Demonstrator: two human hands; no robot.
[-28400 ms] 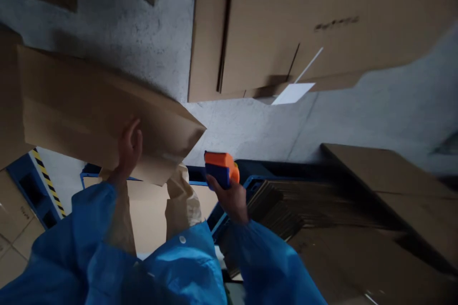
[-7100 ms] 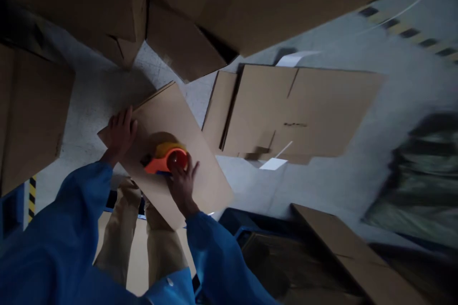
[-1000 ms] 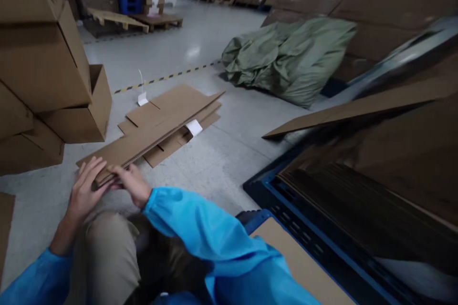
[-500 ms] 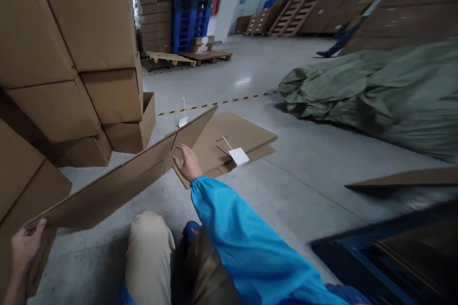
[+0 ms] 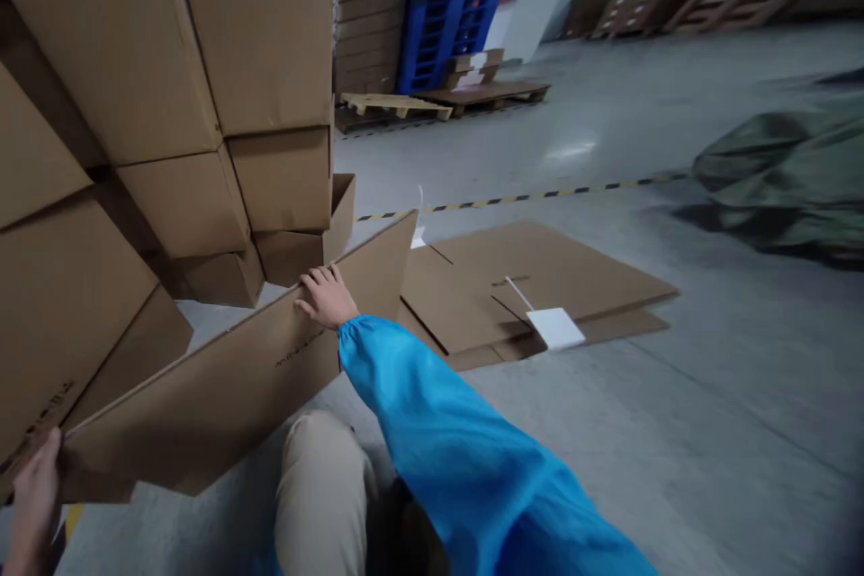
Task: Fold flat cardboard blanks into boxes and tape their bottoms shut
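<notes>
I hold a flattened brown cardboard box [image 5: 222,387] on edge, slanting from lower left to upper right in front of my knee. My right hand [image 5: 325,295] curls over its top edge near the middle. My left hand [image 5: 31,504] grips its lower left end at the frame's corner. More flattened cardboard sheets [image 5: 540,279] lie on the grey floor just beyond, with a white label [image 5: 554,327] on them.
Stacked brown cartons [image 5: 182,108] rise at the left, close to the held sheet. A green tarp heap [image 5: 783,171] lies far right. A yellow-black floor line [image 5: 526,196], wooden pallets [image 5: 438,99] and blue pallets [image 5: 445,13] are at the back.
The held sheet has tilted more upright and my right hand moved from its face to its top edge. The view swung left, so the tarp slid to the right.
</notes>
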